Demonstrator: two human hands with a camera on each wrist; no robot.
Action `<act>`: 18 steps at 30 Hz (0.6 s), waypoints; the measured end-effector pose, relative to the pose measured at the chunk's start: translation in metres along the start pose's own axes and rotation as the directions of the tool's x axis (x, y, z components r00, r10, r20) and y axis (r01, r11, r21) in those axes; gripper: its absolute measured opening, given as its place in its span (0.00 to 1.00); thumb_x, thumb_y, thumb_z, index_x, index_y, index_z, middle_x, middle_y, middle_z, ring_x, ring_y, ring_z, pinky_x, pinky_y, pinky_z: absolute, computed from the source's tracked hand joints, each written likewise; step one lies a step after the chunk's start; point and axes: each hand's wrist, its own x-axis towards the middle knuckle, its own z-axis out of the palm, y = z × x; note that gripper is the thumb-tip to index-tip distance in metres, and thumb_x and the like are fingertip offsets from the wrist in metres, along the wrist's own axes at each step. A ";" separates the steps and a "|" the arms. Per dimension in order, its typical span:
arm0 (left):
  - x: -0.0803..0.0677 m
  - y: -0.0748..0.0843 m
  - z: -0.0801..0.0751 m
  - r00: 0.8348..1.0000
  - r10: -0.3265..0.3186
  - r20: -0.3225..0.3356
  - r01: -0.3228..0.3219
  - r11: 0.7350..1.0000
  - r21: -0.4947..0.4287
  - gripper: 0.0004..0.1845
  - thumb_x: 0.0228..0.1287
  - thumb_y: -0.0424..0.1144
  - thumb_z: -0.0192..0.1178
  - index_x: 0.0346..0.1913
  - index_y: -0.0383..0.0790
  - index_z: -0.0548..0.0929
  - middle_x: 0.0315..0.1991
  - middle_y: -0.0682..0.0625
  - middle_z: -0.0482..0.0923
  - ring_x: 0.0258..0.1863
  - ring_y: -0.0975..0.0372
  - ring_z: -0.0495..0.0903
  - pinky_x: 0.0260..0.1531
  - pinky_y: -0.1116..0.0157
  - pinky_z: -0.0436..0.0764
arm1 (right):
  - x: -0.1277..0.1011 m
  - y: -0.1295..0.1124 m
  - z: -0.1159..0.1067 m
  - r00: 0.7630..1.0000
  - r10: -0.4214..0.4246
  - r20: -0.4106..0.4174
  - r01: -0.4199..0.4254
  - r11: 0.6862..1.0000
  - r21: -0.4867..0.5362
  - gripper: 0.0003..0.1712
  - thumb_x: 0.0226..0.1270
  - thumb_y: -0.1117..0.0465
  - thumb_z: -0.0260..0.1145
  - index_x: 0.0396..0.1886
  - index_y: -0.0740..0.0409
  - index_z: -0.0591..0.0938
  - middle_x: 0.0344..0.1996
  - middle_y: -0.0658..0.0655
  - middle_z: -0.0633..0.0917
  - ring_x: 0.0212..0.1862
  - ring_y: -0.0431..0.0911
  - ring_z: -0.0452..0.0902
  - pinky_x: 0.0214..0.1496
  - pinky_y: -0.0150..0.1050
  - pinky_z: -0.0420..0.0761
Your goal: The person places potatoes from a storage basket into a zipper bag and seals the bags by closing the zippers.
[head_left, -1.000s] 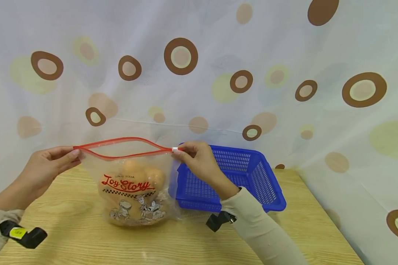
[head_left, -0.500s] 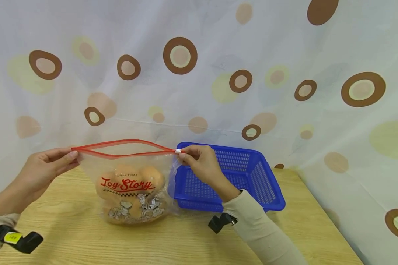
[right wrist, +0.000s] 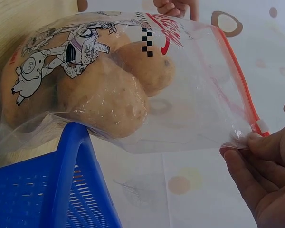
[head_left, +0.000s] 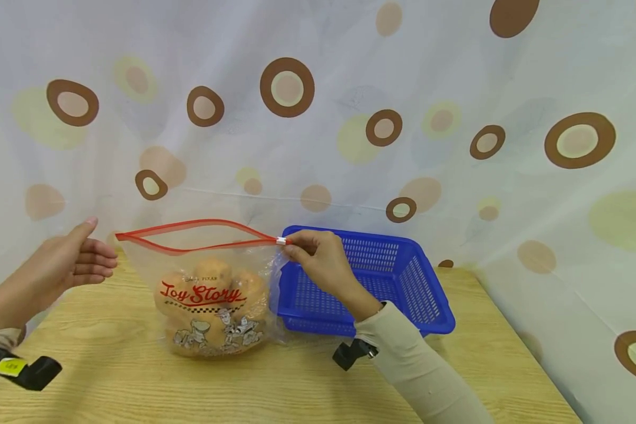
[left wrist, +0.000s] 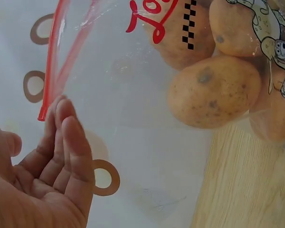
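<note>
Clear plastic zip bag (head_left: 212, 294) of potatoes (head_left: 212, 274) stands on table left of the blue basket (head_left: 403, 282). Right hand (head_left: 318, 262) pinches the slider (head_left: 281, 240); left hand (head_left: 69, 265) open, just off the bag's corner. Sealing step; next needs the corner gripped.

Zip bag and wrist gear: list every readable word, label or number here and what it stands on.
"Toy Story", red script on the clear zip bag of potatoes.
"PIXAR", small print above that script on the same bag; the word before it is too small to read.
Yellow label on the black wrist camera mount: dark print, too blurred to read.
Blue basket: no text seen.
</note>
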 end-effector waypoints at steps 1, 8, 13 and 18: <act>0.003 0.002 -0.001 0.997 -0.047 0.064 0.049 0.998 -0.033 0.33 0.73 0.64 0.34 0.34 0.44 0.84 0.31 0.56 0.84 0.31 0.64 0.84 0.33 0.69 0.86 | 0.000 0.000 0.000 1.000 -0.004 -0.003 0.004 1.000 -0.002 0.08 0.66 0.68 0.64 0.42 0.64 0.86 0.37 0.59 0.88 0.38 0.45 0.86 0.38 0.32 0.87; 0.021 0.005 0.002 0.902 -0.180 0.392 0.275 0.940 -0.202 0.40 0.72 0.66 0.25 0.40 0.45 0.87 0.42 0.51 0.85 0.43 0.60 0.84 0.45 0.65 0.85 | 0.000 0.000 0.000 1.000 -0.026 0.012 0.026 0.999 -0.031 0.08 0.66 0.67 0.65 0.42 0.63 0.86 0.37 0.58 0.88 0.38 0.45 0.85 0.38 0.35 0.87; 0.024 0.003 0.004 0.859 -0.096 0.503 0.292 0.898 -0.328 0.36 0.78 0.54 0.26 0.44 0.41 0.87 0.45 0.49 0.85 0.47 0.59 0.84 0.49 0.66 0.84 | -0.001 0.000 0.000 0.999 -0.033 0.024 0.035 0.997 -0.067 0.08 0.66 0.65 0.66 0.42 0.62 0.86 0.36 0.57 0.88 0.38 0.47 0.85 0.36 0.32 0.85; 0.026 0.000 0.004 0.821 0.032 0.569 0.271 0.857 -0.439 0.33 0.80 0.46 0.24 0.48 0.37 0.85 0.49 0.47 0.83 0.51 0.58 0.82 0.53 0.64 0.82 | -0.004 -0.002 -0.011 0.999 -0.034 0.031 0.038 0.991 -0.126 0.11 0.66 0.60 0.67 0.45 0.60 0.85 0.39 0.55 0.87 0.40 0.45 0.85 0.41 0.34 0.86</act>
